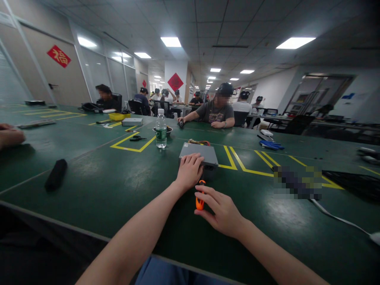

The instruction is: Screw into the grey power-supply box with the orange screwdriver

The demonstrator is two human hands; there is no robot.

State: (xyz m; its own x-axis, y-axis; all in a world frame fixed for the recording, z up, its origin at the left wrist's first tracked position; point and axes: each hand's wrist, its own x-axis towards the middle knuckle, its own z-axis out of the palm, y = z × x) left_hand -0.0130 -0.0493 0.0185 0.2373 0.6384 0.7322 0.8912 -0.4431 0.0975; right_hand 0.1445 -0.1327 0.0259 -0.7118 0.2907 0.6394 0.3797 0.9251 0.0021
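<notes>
A grey metal computer power supply unit (206, 154) sits on the green table, with coloured wires (200, 142) bunched behind it. My left hand (190, 169) is laid over its near left part, fingers on the top and the thumb down by the front side, holding it. Just in front of the unit, my right hand (221, 208) pinches an orange-and-black screwdriver (200, 201) between thumb and fingertips. The screwdriver's handle stands roughly upright, its far end close to the unit's front. Its tip is hidden.
A water bottle (161, 130) stands before a bowl (169, 130). A black object (56, 175) lies left, blue gloves (270, 145) right, near a white cable (335, 217). Another person's hand (11, 135) rests at far left; a person (218, 109) sits opposite.
</notes>
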